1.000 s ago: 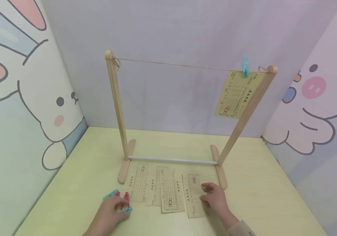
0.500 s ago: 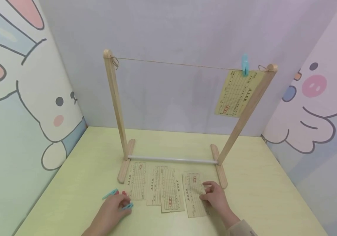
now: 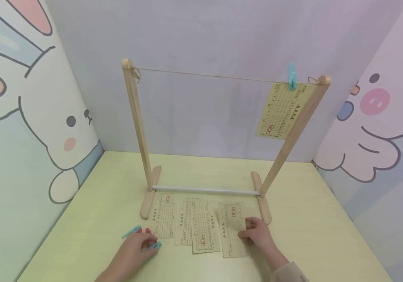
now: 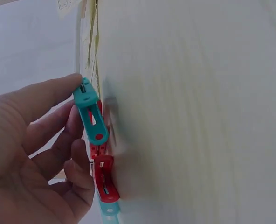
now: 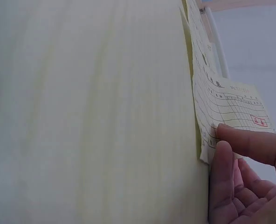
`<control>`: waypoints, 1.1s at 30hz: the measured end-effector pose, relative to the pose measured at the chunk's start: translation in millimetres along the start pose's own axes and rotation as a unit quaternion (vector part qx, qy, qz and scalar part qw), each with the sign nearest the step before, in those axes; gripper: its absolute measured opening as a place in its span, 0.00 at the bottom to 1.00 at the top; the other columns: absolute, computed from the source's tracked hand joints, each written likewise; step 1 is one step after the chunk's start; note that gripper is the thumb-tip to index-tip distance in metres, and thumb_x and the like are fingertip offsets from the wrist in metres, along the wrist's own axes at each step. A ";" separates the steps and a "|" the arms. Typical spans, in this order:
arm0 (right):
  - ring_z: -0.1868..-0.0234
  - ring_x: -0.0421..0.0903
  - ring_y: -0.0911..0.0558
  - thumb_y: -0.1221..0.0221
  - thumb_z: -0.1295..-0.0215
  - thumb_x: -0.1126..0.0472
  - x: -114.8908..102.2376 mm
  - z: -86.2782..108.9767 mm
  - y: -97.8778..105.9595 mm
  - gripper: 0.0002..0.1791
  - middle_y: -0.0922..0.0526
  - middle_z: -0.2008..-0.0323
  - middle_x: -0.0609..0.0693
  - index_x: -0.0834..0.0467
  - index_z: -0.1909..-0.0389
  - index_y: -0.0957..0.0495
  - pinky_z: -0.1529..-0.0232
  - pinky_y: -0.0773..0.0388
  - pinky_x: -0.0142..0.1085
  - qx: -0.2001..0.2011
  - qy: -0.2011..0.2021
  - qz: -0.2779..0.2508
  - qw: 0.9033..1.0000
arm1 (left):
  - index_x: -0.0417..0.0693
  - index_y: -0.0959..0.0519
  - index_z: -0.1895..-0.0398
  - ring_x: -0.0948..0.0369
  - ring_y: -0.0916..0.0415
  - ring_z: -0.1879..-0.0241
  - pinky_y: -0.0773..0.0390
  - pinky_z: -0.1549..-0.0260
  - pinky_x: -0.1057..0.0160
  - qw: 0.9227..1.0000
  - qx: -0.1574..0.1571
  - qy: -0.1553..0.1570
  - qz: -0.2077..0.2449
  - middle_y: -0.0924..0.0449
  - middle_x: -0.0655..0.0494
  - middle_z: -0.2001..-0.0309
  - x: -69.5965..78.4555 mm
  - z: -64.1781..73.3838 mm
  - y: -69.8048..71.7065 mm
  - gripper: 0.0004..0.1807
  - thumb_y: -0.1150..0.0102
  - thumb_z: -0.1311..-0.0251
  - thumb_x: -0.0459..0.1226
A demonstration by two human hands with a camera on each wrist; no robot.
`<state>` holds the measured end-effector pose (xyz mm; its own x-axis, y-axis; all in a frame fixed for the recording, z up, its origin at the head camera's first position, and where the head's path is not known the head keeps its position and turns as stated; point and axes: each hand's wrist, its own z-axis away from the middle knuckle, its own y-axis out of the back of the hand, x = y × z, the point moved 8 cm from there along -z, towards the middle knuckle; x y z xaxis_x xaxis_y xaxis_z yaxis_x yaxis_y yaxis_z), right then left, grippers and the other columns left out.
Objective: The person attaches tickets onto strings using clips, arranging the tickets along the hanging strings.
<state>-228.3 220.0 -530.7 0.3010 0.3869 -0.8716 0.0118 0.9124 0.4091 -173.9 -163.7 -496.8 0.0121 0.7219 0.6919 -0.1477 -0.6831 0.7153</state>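
My left hand (image 3: pixel 134 250) pinches a teal clothespin (image 4: pixel 90 109) between thumb and fingers, low over the table. Red clothespins (image 4: pixel 105 177) and another teal clothespin (image 3: pixel 131 231) lie beside that hand, partly hidden by it in the head view. With thumb and index finger, my right hand (image 3: pixel 259 234) grips the right edge of a printed paper slip (image 3: pixel 232 235). That slip's far end stands a little off the table in the right wrist view. Left of it, overlapping slips (image 3: pixel 205 231) and a single slip (image 3: pixel 164 215) lie flat.
A wooden stand with left post (image 3: pixel 136 125), right post (image 3: pixel 296 133) and white bottom bar (image 3: pixel 205 190) stands behind the slips. A string (image 3: pixel 205 75) joins the post tops. From it hangs a yellowish slip (image 3: pixel 282 111) under a teal clothespin (image 3: pixel 292 78). Cartoon-printed panels flank the table (image 3: pixel 328 235).
The slip at my right hand has shifted slightly away from me, and its grip has closed further over the edge. My left hand has moved slightly right with the teal clothespin. The leftmost slip shifted left.
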 end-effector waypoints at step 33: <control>0.74 0.45 0.21 0.42 0.30 0.59 -31.4 2.6 21.5 0.14 0.19 0.72 0.49 0.66 0.53 0.22 0.67 0.18 0.36 -0.034 0.016 -0.038 0.999 | 0.32 0.32 0.38 0.62 0.17 0.71 0.18 0.73 0.66 0.977 -0.054 -0.024 0.204 0.17 0.43 0.58 21.1 -10.7 14.3 0.26 0.50 0.26 0.46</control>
<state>-235.0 227.1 -493.8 0.2708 0.3188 -0.9083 -0.0310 0.9460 0.3228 -186.4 -157.1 -473.0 -0.0234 0.3839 0.9231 -0.2529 -0.8956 0.3661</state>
